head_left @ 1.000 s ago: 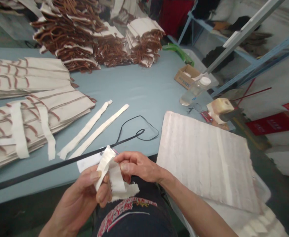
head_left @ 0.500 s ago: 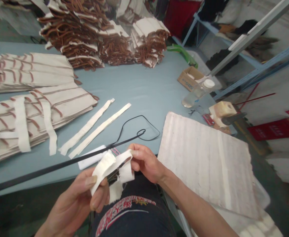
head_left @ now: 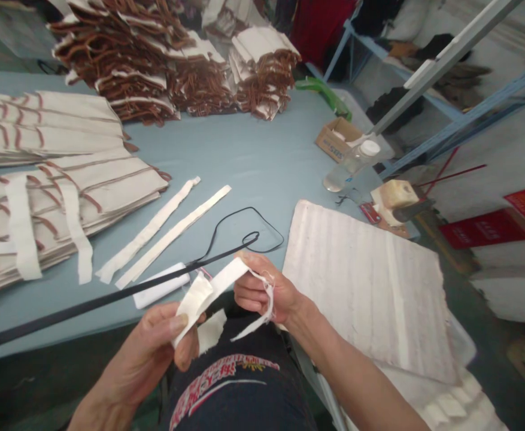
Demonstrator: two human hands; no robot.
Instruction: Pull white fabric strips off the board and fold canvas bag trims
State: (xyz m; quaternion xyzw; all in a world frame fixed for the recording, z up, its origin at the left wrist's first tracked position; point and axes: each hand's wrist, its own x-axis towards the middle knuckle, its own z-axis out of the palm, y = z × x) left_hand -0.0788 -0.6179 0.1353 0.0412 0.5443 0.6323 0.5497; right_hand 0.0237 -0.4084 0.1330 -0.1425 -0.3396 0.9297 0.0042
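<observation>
Both hands hold one white cloth strip (head_left: 212,287) above my lap, at the near edge of the light blue table (head_left: 253,155). My left hand (head_left: 163,341) pinches the strip's folded left end between thumb and fingers. My right hand (head_left: 262,290) grips the other end, and a loose tail of the strip hangs below it. A long black strap (head_left: 109,299) with a looped tip runs across the table just behind the hands. A small white flat piece (head_left: 157,288) lies under the strap.
Two loose white strips (head_left: 163,230) lie mid-table. Stacks of cream bags with brown handles (head_left: 55,185) fill the left and far side. A thick white ribbed pad (head_left: 370,281) lies at the right. A cardboard box (head_left: 336,139), a plastic bottle (head_left: 352,164) and small tools (head_left: 392,200) sit at the right edge.
The hands have drawn apart, so the strip that was bunched between them now stretches out. My right hand has shifted right and up a little, and a tail hangs from it.
</observation>
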